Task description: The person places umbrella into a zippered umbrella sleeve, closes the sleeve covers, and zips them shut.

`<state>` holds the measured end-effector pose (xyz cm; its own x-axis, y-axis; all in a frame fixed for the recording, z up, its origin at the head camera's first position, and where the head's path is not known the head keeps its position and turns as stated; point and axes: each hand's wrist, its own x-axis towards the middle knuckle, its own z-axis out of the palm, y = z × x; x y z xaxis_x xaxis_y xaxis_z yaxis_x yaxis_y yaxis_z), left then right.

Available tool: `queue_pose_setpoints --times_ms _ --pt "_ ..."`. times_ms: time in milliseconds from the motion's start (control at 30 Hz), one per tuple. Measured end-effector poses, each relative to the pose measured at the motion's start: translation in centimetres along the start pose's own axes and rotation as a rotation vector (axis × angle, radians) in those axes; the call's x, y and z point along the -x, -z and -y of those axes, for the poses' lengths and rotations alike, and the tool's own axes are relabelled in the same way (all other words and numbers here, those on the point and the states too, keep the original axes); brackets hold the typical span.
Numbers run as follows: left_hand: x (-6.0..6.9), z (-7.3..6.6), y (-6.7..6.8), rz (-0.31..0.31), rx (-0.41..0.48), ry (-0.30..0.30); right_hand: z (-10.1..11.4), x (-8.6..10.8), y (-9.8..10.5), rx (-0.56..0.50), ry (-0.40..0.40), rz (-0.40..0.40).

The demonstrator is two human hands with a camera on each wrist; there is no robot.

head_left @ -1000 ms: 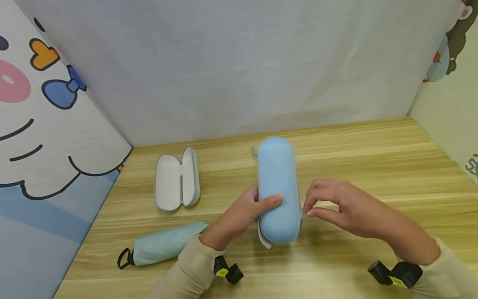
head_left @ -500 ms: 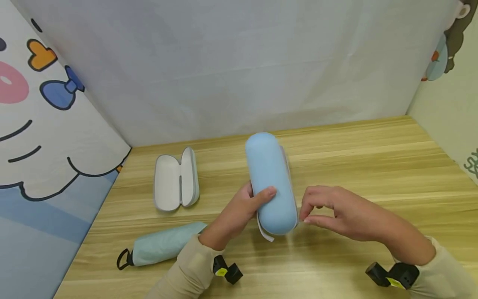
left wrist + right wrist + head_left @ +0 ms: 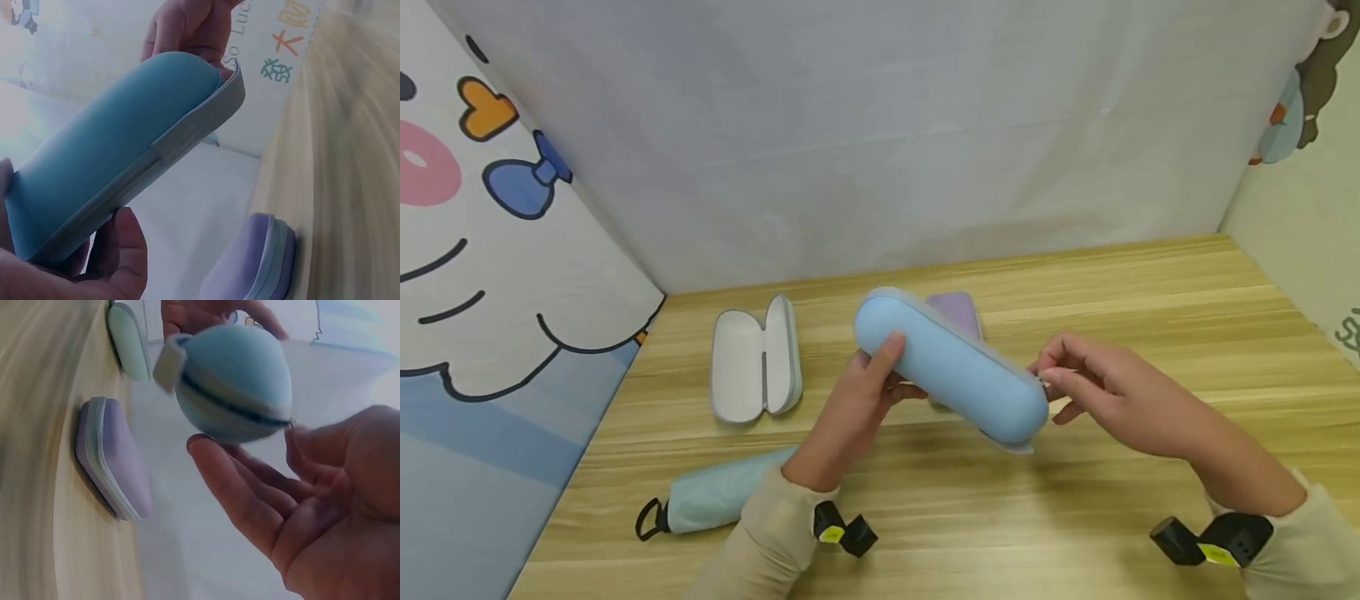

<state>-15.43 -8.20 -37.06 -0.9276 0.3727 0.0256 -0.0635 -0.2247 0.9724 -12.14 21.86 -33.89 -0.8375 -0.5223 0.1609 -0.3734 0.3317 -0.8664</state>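
Note:
A light blue zippered case [image 3: 951, 371] is held above the table, tilted with its right end lower. My left hand [image 3: 850, 404] grips its left end, thumb on top and fingers beneath. At the right end, the thumb and forefinger of my right hand [image 3: 1108, 392] pinch the small zipper pull [image 3: 291, 423]; that hand's other fingers stay loosely bent. A pale strap loop [image 3: 212, 112] runs along the case's edge in the left wrist view. The case's inside is hidden, and its zip seam looks closed where I see it.
Behind the blue case, partly covered by it, a purple zippered case [image 3: 953, 310] lies on the wooden table [image 3: 1150, 308]. To the left are an opened white-lined glasses case [image 3: 737, 367] and a folded pale green umbrella [image 3: 715, 492] with a black strap.
My left hand has swung the blue case from nearly upright to a slant, its right end toward my right hand. My right hand has moved up and slightly right. The purple case is now uncovered.

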Motion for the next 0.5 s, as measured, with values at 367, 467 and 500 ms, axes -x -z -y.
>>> queue_pose_setpoints --times_ms 367,467,500 --pt "-0.2 -0.7 0.6 0.289 -0.342 0.240 -0.9 1.1 3.7 -0.002 -0.076 -0.183" --pt "-0.1 -0.7 0.8 0.440 -0.436 0.285 -0.8 1.1 3.9 -0.045 -0.045 -0.105" --pt "0.0 -0.7 0.8 0.485 -0.460 0.297 -0.8 1.0 3.9 -0.056 -0.027 -0.075"
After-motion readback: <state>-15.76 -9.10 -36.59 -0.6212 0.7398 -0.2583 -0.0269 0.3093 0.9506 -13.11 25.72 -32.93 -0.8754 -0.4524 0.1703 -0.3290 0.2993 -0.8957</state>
